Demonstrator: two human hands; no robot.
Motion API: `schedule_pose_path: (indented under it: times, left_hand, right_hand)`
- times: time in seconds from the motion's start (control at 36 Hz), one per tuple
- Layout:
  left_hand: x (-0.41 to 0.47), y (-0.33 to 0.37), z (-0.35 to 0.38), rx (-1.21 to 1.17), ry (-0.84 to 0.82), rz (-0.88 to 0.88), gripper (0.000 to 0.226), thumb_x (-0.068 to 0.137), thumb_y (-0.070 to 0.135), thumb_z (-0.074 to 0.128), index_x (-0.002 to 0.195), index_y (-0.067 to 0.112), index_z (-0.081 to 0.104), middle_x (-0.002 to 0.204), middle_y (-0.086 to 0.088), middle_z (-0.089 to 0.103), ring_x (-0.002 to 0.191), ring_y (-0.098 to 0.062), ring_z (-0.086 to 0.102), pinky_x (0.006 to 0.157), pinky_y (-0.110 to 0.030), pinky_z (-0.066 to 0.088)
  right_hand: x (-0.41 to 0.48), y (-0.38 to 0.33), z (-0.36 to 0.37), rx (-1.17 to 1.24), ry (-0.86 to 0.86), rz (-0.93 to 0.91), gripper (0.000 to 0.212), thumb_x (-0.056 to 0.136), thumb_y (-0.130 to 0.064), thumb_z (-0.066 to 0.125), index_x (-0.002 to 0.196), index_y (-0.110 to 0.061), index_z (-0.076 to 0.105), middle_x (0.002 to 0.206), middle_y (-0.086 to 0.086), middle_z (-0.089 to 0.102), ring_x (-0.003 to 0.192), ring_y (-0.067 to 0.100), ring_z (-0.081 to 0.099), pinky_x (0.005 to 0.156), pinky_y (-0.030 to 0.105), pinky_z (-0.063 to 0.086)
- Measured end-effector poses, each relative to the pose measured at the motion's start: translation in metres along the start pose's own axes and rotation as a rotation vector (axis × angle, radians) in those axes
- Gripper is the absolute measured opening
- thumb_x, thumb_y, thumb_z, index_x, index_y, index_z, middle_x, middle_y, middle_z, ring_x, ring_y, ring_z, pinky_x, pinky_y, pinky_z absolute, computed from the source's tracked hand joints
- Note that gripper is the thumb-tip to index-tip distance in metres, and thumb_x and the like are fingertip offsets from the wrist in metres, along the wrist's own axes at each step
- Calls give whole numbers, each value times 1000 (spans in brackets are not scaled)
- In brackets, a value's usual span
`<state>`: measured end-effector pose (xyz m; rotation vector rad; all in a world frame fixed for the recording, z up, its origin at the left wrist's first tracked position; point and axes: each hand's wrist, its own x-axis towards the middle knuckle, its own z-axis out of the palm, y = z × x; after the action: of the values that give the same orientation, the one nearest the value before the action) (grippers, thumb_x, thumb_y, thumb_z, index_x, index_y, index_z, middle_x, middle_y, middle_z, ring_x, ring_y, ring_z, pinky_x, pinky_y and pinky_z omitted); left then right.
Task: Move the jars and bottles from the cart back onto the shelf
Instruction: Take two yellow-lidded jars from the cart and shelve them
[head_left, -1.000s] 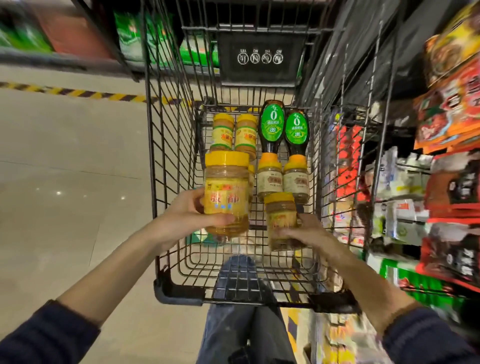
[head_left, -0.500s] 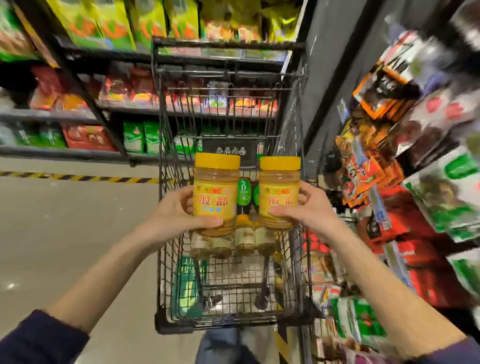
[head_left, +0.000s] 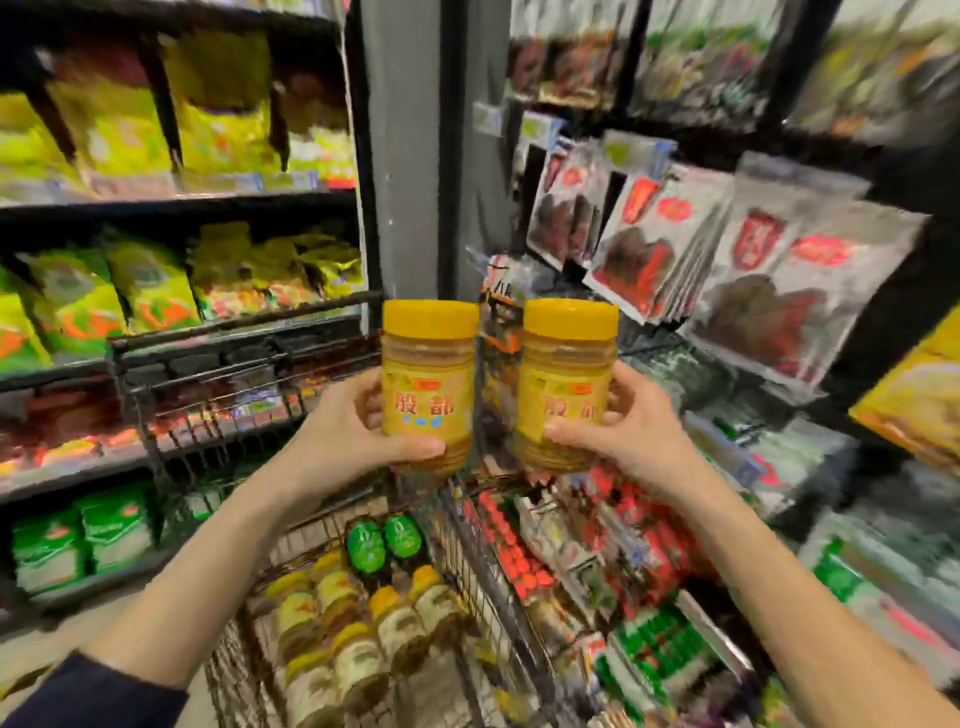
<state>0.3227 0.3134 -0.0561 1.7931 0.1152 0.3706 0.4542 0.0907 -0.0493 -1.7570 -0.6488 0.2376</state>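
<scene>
My left hand (head_left: 345, 441) grips a yellow-lidded jar (head_left: 428, 374) with a yellow label, held upright above the cart. My right hand (head_left: 631, 426) grips a second jar of the same kind (head_left: 566, 374), upright beside the first with a small gap between them. Below them, in the wire cart (head_left: 467, 561), lie several smaller yellow-capped jars (head_left: 358, 639) and two dark bottles with green labels (head_left: 384, 543). The view is blurred.
A grey pillar (head_left: 410, 156) rises behind the jars. Shelves with yellow and green bags (head_left: 156, 286) stand at the left. Racks of hanging red and silver packets (head_left: 727, 260) fill the right, with more packets on low shelves (head_left: 649, 571) next to the cart.
Both hands have lifted the two jars out of the cart and higher. My view has swung up and to the right, toward the pillar and the right-hand racks.
</scene>
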Motion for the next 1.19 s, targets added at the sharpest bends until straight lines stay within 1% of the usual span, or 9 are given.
schedule_pose_path:
  times: [0.14, 0.25, 0.33, 0.44, 0.56, 0.64, 0.83, 0.94, 1.19]
  left_hand:
    - [9, 24, 20, -26, -171, 98, 81, 25, 55, 89, 96, 27, 64, 88, 16, 74, 80, 0, 69, 67, -9, 51]
    - [10, 42, 54, -55, -335, 191, 66, 40, 34, 92, 98, 24, 64, 87, 18, 74, 81, -3, 70, 67, -9, 51]
    - [9, 55, 84, -79, -440, 238, 77, 34, 51, 89, 101, 24, 65, 94, 14, 74, 86, -4, 70, 70, -11, 52]
    - [-5, 78, 133, -116, -598, 284, 83, 22, 63, 86, 95, 30, 65, 93, 17, 74, 85, -1, 69, 70, -10, 52]
    - [-28, 102, 191, -186, -734, 320, 87, 15, 65, 85, 92, 30, 64, 85, 19, 74, 79, 0, 69, 66, -11, 52]
    - [-49, 119, 230, -210, -857, 334, 90, 12, 63, 85, 93, 29, 64, 84, 20, 74, 78, 1, 69, 64, -10, 52]
    - [-114, 159, 315, -250, -1049, 375, 90, 11, 60, 87, 92, 30, 62, 83, 20, 73, 78, 0, 70, 61, -11, 53]
    - [-162, 182, 363, -281, -1142, 387, 93, 11, 59, 87, 95, 27, 63, 85, 16, 75, 80, -3, 70, 66, -15, 55]
    - [-276, 222, 468, -346, -1223, 395, 86, 18, 54, 88, 96, 27, 63, 84, 16, 75, 79, 1, 70, 62, -10, 52]
  right_hand:
    - [-58, -29, -26, -36, 220, -10, 58, 51, -17, 84, 102, -21, 58, 94, -6, 68, 78, -2, 67, 75, 18, 55]
    - [-114, -48, -50, -126, 411, -12, 56, 50, -24, 85, 99, -28, 58, 96, -12, 68, 85, -1, 66, 79, 19, 54]
    - [-160, -60, -69, -173, 537, 19, 63, 51, -27, 85, 108, -24, 57, 103, -6, 68, 94, 7, 66, 81, 24, 55]
    - [-225, -75, -90, -237, 701, 52, 59, 56, -17, 86, 107, -23, 56, 98, -13, 66, 84, -8, 64, 72, 12, 53]
    - [-292, -86, -111, -305, 888, 107, 64, 52, -22, 87, 109, -18, 58, 104, 1, 69, 96, 14, 66, 85, 30, 55]
    - [-343, -96, -122, -318, 992, 122, 64, 53, -21, 86, 111, -16, 58, 103, 1, 69, 93, 11, 67, 80, 24, 55]
    - [-458, -110, -147, -322, 1184, 191, 76, 44, -38, 91, 111, -29, 56, 107, -6, 68, 96, 7, 66, 80, 23, 54]
    - [-524, -120, -162, -360, 1256, 211, 63, 55, -15, 87, 109, -24, 57, 99, -8, 69, 85, 0, 68, 71, 15, 53]
    - [-664, -134, -210, -451, 1364, 280, 72, 53, -21, 89, 117, -21, 55, 108, 0, 68, 97, 14, 67, 86, 36, 56]
